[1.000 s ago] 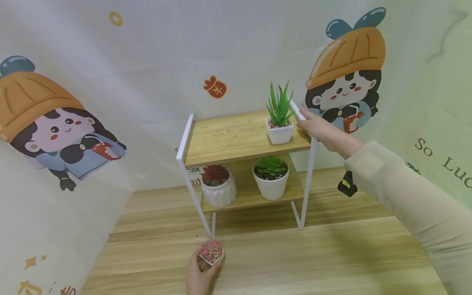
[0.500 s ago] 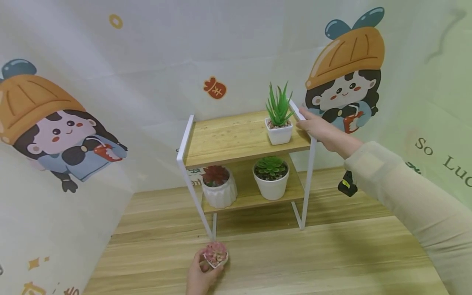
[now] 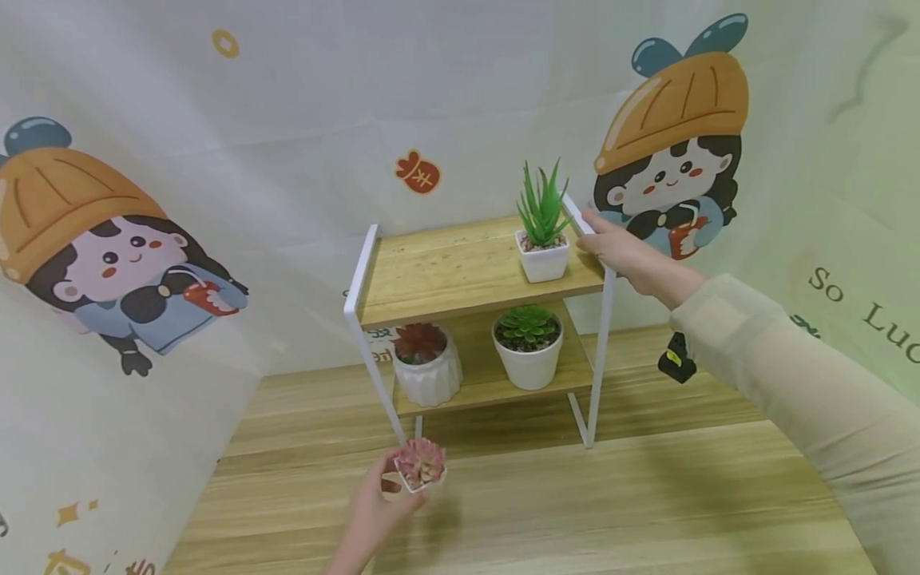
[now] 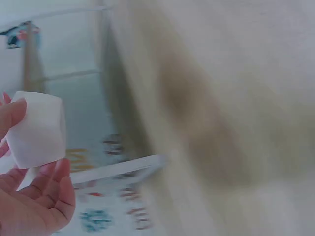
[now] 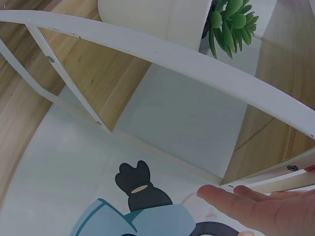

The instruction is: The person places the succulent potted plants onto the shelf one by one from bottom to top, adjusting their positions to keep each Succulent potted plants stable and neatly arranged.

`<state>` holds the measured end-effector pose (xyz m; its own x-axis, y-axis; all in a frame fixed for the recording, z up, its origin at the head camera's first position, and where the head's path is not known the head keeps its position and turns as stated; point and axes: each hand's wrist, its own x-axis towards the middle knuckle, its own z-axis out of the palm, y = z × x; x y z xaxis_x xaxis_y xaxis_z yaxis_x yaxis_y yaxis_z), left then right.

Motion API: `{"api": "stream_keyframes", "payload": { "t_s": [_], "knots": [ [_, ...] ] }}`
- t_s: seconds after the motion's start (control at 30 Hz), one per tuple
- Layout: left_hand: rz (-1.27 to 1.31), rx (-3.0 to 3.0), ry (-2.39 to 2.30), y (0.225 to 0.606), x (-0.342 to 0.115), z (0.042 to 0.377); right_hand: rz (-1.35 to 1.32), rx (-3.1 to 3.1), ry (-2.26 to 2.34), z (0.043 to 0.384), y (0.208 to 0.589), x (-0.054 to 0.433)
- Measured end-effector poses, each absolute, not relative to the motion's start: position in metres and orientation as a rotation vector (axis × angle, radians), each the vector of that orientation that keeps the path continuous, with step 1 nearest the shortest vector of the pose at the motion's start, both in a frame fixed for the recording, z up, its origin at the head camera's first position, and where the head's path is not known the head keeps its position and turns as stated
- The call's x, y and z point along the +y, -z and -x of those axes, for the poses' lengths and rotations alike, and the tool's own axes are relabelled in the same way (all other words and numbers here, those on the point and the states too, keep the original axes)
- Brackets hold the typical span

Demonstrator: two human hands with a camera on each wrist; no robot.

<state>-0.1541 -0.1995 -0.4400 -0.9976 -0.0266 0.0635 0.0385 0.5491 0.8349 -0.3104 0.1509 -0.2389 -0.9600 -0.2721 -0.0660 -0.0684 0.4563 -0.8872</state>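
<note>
A small pink succulent (image 3: 421,461) in a white square pot sits in my left hand (image 3: 379,503), pinched between thumb and fingers above the table. The left wrist view shows its white pot (image 4: 38,130) between my thumb and fingers, the plant itself hidden there. A two-tier plant shelf (image 3: 460,267) with wooden boards and a white metal frame stands ahead. My right hand (image 3: 620,251) grips its upper right rail, fingers (image 5: 256,206) lying along the outer side. Near that hand, an aloe-like plant (image 3: 544,239) in a white pot stands on the top board.
The lower board carries a red succulent (image 3: 427,366) in a ribbed white pot and a green succulent (image 3: 528,347) in a round white pot. A small black object (image 3: 677,359) is behind the right sleeve. Printed cloth walls enclose the wooden tabletop (image 3: 575,503).
My left hand has raised the pink succulent off the tabletop towards the shelf's front left leg. My right hand and the potted plants on the shelf stay where they were.
</note>
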Motion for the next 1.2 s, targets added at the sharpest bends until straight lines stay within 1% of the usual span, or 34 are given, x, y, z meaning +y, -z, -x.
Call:
{"api": "stream_keyframes", "payload": {
  "t_s": [0.4, 0.63, 0.73, 0.83, 1.2],
  "knots": [
    [0.165, -2.691, 1.373, 0.321, -0.184, 0.156, 0.268, 2.516, 1.499, 0.311, 0.239, 0.152],
    [0.254, -2.713, 1.154, 0.263, -0.179, 0.172, 0.279, 2.528, 1.472, 0.311, 0.238, 0.152],
    [0.28, -2.697, 1.142, 0.246, -0.18, 0.185, 0.279, 2.529, 1.47, 0.311, 0.238, 0.151],
    [0.271, -2.704, 1.24, 0.233, -0.179, 0.198, 0.272, 2.532, 1.472, 0.31, 0.238, 0.152],
    [0.216, -2.673, 1.58, 0.213, -0.16, 0.23, 0.264, 2.526, 1.472, 0.309, 0.236, 0.15]
  ]
}}
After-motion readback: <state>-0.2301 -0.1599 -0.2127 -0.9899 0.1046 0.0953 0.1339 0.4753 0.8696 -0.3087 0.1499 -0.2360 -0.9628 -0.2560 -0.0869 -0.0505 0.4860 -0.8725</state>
